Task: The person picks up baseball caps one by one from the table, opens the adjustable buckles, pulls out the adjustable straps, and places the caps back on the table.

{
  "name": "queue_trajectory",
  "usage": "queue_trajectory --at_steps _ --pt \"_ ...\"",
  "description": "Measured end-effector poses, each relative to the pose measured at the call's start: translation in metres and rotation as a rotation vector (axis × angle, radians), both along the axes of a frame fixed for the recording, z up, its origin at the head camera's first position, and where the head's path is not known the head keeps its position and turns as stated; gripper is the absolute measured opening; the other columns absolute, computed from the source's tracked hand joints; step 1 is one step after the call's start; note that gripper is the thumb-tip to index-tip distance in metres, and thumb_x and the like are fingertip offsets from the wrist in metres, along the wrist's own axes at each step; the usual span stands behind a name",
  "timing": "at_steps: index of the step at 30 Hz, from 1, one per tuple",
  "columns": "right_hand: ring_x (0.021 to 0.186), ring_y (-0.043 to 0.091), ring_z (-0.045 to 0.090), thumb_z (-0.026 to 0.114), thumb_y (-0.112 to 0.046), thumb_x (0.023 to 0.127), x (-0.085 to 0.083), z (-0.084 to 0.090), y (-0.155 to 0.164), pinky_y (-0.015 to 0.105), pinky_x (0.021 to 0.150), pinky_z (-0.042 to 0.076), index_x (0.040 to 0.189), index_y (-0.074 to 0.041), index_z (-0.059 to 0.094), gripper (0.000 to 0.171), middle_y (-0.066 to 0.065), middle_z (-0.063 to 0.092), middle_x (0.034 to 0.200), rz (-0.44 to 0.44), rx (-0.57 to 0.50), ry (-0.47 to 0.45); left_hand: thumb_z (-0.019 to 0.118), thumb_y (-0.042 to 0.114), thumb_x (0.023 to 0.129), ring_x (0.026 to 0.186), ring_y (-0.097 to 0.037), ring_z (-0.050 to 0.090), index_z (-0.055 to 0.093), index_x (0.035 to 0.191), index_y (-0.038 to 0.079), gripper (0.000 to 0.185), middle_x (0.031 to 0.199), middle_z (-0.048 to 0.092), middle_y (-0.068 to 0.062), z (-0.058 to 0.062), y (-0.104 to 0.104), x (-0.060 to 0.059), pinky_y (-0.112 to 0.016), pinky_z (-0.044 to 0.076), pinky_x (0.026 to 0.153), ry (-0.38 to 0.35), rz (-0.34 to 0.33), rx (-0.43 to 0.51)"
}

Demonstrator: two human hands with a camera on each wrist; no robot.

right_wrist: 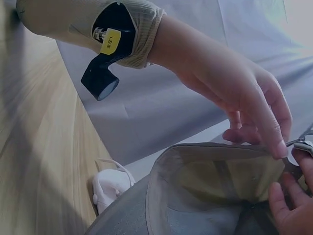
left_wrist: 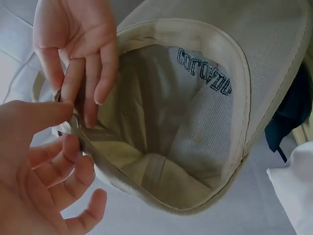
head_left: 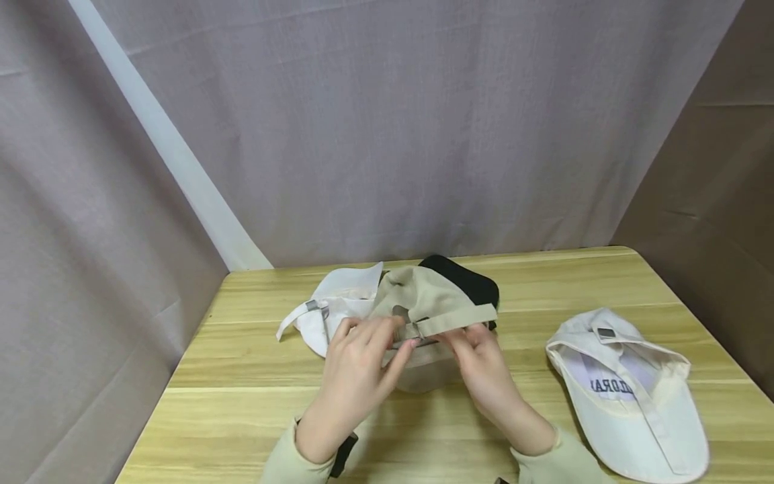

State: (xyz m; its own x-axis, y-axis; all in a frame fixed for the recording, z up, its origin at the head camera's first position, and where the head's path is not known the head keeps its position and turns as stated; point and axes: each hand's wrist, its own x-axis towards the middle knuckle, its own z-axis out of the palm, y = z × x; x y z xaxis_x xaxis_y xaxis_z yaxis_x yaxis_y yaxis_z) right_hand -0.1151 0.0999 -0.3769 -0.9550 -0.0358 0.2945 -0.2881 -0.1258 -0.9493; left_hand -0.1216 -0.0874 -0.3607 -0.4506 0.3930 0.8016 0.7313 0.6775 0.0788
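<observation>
A khaki baseball cap (head_left: 423, 286) is held up over the table, with its back strap (head_left: 462, 318) and metal buckle (head_left: 417, 329) facing me. My left hand (head_left: 357, 356) pinches the cap's rear edge by the buckle between thumb and fingers. At the strap's other side my right hand (head_left: 486, 370) grips the rear edge, its fingers (left_wrist: 100, 73) reaching inside the opening in the left wrist view. Dark lettering (left_wrist: 203, 71) shows on the cap's inner front. The strap's loose end sticks out to the right above my right hand.
A white cap (head_left: 345, 289) lies behind on the left, its strap hanging out. A black cap (head_left: 465, 279) is partly hidden behind the khaki one. An upturned cream cap (head_left: 635, 403) lies at the right of the wooden table (head_left: 230, 417). Grey curtains (head_left: 387, 134) surround the table.
</observation>
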Motion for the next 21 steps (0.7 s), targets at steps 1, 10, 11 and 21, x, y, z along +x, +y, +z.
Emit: queue_trajectory --at_steps 1,10,11,21 --pt "0.104 0.008 0.061 0.052 -0.007 0.104 0.0 0.001 0.0 0.025 0.094 0.049 0.111 0.002 0.066 0.018 -0.003 0.068 0.108 -0.013 0.035 -0.006 0.064 0.029 0.099 0.066 -0.01 0.059 0.066 0.109 0.009 0.023 0.083 0.065 0.004 0.0 0.0 0.0 -0.032 0.043 0.07 0.004 -0.003 -0.002" --pt "0.101 0.015 0.068 0.053 -0.009 0.104 -0.007 0.002 0.017 0.03 0.091 0.053 0.114 0.004 0.068 0.022 0.005 0.073 0.106 0.119 0.291 0.109 0.057 0.03 0.103 0.057 -0.007 0.05 0.065 0.099 0.01 0.022 0.068 0.054 0.006 0.001 -0.005 -0.002 -0.028 0.04 0.059 -0.008 -0.019 0.058" --pt "0.101 0.014 0.068 0.055 -0.012 0.104 -0.007 0.003 0.02 0.03 0.09 0.053 0.112 -0.001 0.071 0.021 0.003 0.074 0.103 0.128 0.343 0.116 0.057 0.03 0.103 0.056 -0.007 0.049 0.065 0.098 0.01 0.023 0.067 0.053 0.006 0.001 -0.005 -0.002 -0.027 0.04 0.058 -0.008 -0.021 0.064" --pt "0.076 0.012 0.059 0.074 -0.019 0.093 -0.001 0.025 0.029 0.018 0.071 0.046 0.096 -0.01 0.075 0.009 -0.004 0.068 0.084 -0.093 0.468 0.842 0.056 0.026 0.103 0.056 -0.006 0.042 0.064 0.096 0.01 0.019 0.066 0.047 0.008 0.004 -0.004 -0.002 -0.025 0.037 0.056 0.005 -0.053 0.056"
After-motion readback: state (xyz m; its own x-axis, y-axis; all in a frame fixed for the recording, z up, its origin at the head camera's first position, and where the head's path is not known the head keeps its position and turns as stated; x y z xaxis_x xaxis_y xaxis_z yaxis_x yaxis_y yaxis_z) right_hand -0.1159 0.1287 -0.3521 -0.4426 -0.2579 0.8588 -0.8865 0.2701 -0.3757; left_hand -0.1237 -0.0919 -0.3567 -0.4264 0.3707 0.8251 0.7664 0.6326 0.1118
